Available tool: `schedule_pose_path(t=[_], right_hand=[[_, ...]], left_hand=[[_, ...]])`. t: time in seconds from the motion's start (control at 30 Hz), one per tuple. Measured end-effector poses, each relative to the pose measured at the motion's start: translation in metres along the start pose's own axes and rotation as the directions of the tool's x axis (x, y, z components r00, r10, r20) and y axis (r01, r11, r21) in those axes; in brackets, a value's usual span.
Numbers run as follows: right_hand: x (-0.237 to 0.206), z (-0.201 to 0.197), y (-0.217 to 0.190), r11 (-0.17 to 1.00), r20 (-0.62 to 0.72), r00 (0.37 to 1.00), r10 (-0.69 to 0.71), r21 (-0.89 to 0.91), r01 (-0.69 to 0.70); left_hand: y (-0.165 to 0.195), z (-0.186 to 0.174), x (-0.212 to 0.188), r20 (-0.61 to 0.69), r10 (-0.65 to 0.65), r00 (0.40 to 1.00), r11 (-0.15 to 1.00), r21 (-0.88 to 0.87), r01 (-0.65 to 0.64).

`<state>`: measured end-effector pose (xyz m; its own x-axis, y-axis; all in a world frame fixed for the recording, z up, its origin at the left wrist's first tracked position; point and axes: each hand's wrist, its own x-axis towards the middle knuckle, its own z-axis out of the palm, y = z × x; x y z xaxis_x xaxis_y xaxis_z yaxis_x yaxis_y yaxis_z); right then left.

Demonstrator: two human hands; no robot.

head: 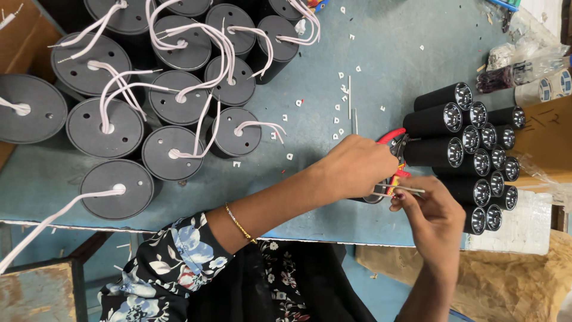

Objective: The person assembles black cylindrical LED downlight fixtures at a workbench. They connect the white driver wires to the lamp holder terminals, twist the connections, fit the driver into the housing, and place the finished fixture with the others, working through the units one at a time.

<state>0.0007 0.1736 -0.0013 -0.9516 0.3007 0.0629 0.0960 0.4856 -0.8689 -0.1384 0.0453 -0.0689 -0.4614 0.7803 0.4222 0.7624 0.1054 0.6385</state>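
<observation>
Squeezing red-handled wire cutters point(394, 156) in my left hand point(356, 167) while my right hand point(430, 211) pinches thin white wires point(405, 189); finished black cylindrical lamp housings point(471, 156) stacked right, wired black round cans point(170, 95) waiting left.

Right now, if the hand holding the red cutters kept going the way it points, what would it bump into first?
Probably the stacked black lamp cylinders. The left hand points right with the red-handled cutters, and their tip is already close to that pile, though depth is unclear.

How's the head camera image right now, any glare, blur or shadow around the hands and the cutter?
Head view: even, soft light, no hard shadows on the blue table. Bright glints on the reflectors of the stacked black lamp housings. Left hand and right hand are sharp; the red-handled cutter is mostly hidden. Frame edges bow slightly.
</observation>
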Motion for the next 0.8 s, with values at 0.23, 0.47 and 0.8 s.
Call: schedule_pose_path(t=[0.23, 0.47, 0.8], right_hand=[[-0.001, 0.0, 0.009, 0.99, -0.087, 0.995, -0.058, -0.136, 0.045], [-0.001, 0.019, 0.035, 0.934, -0.166, 0.97, -0.176, -0.341, 0.111], [-0.005, -0.001, 0.005, 0.984, 0.0, 0.99, -0.138, -0.11, 0.137]], left_hand=[[-0.005, 0.005, -0.001, -0.026, 0.038, 0.999, 0.998, -0.054, -0.039], [-0.008, 0.009, 0.001, 0.038, -0.015, 0.999, 0.997, -0.075, 0.018], [-0.012, 0.013, -0.002, -0.025, 0.02, 0.999, 0.995, -0.098, -0.023]])
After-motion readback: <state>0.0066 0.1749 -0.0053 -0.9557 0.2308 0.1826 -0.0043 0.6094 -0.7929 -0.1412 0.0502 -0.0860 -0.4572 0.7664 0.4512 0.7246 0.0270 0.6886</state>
